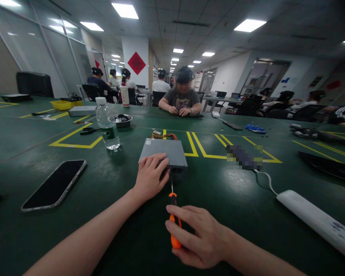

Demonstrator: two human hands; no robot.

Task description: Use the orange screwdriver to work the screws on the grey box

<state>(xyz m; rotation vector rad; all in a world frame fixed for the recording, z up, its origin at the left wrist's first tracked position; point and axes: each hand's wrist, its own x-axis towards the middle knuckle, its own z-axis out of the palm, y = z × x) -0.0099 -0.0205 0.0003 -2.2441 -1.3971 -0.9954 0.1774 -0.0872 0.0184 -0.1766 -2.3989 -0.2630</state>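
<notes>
A grey metal computer power supply unit (163, 148) lies flat on the green table, with a bundle of coloured wires (164, 135) coming out at its far side. My left hand (152, 174) holds it by the near left part, fingers across the top and thumb down by the front face. In my right hand (199, 235) is an orange and black screwdriver (173, 197), gripped by its handle. The shaft points away from me to the unit's near face, close to a dark socket. Whether the tip sits in a screw is too small to tell.
Left of the unit stand a water bottle (107, 126) and a metal bowl (123, 120); a phone (56, 185) lies nearer. At right are a white power strip (316, 220) and its cord. Across the table (126, 230) sits a person (185, 99).
</notes>
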